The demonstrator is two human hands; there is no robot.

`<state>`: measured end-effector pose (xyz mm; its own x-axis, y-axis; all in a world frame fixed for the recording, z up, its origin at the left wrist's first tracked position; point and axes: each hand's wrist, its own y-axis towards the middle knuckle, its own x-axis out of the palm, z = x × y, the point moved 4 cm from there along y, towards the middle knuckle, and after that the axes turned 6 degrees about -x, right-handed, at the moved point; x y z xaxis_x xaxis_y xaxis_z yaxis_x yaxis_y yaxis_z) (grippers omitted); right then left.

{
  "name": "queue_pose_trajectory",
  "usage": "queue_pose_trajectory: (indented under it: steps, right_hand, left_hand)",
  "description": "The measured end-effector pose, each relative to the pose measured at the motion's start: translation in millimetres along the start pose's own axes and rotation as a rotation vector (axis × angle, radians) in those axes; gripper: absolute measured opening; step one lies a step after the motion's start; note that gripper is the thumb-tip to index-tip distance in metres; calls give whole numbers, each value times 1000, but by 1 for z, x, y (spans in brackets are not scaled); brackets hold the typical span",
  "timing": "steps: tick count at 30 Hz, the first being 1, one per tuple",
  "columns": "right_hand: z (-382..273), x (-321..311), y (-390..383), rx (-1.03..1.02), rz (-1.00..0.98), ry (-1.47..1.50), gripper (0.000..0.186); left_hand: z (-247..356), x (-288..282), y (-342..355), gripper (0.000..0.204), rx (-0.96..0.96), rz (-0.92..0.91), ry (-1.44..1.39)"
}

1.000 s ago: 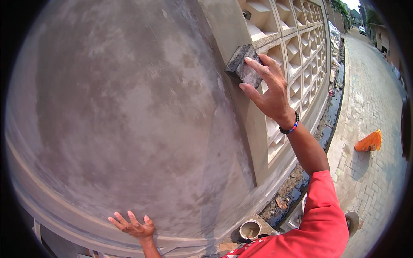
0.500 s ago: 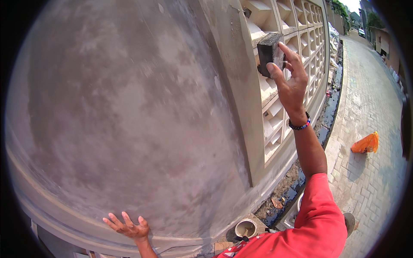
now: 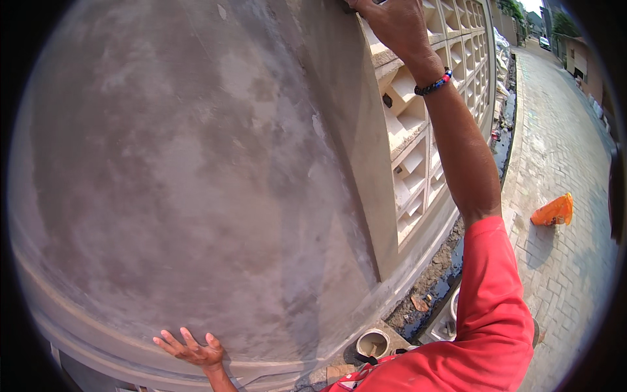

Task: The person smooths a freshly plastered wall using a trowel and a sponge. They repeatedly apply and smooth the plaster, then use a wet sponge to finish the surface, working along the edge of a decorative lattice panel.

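My right hand [image 3: 400, 29] is raised to the top edge of the view, beside the frame of the wall opening. Its fingers are closed on a dark grey block [image 3: 351, 5], of which only a small corner shows; the rest is cut off or hidden by the hand. A beaded bracelet [image 3: 434, 82] circles that wrist. Low on the left, my left hand [image 3: 194, 351] has its fingers spread and holds nothing. It is near the bottom of the patchy grey plastered wall [image 3: 189, 196]; whether it touches the surface I cannot tell.
Pale ventilation blocks [image 3: 408, 117] fill the opening, bordered by a plastered frame [image 3: 366, 170]. Below run a ledge and a wet gutter [image 3: 444, 285]. A round bucket [image 3: 373, 345] stands by the wall's foot. An orange bag [image 3: 553, 210] is on the paved lane [image 3: 555, 274].
My right hand has moved up and to the left with the block, from the ventilation blocks toward the plastered frame. The left hand stays in nearly the same place.
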<state>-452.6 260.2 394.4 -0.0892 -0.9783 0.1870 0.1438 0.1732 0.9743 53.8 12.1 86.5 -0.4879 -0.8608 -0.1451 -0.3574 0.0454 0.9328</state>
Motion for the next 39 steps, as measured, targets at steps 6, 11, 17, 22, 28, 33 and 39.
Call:
queue_pose_trajectory:
  steps: [6,11,17,22,28,33,39]
  right_hand:
    - [-66,-37,-230,187,-132,10,58]
    - [-49,-26,-201,97,-79,-20,57]
    - [1,6,14,-65,-17,-61,43]
    - [21,-7,-6,313,-52,238,44]
    - [-73,-35,-210,153,-178,102,57]
    - [-56,-2,-112,-130,-41,4,48]
    - [-14,8,1,137,-87,89,43]
  left_hand:
    - [-1,-1,2,53,-8,22,-3]
    - [-2,-2,5,54,1,41,-39]
    - [-2,-6,5,53,8,33,-8]
    - [-2,-1,2,54,14,31,-7]
    - [-2,-1,2,55,-17,40,-27]
    - [-4,-2,3,54,-2,37,-20]
    - [-1,-1,0,54,5,-9,15]
